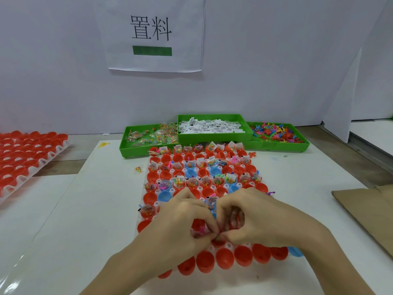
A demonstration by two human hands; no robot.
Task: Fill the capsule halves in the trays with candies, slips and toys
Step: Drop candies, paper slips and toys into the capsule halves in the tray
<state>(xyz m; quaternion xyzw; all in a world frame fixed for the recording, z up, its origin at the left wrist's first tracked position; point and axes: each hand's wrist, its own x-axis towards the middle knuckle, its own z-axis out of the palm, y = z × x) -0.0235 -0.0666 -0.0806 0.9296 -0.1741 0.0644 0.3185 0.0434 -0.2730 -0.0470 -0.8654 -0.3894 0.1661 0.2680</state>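
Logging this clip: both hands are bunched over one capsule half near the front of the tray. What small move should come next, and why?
Probably press the pinched items down into the red capsule half and let go. Both the left hand and right hand pinch something small right over it, what exactly is hidden, while the front row of red halves looks unfilled.

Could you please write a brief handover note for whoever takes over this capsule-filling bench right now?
Left hand and right hand: fingertips meet over one capsule in the near-middle of the tray, pinching small fillings.
Supplies behind it, in green bins: candies, slips, toys.
Done: alternate rows in the far half hold fillings.
Left: the rows between them and the nearest red row look empty; another tray of red halves waits far left.
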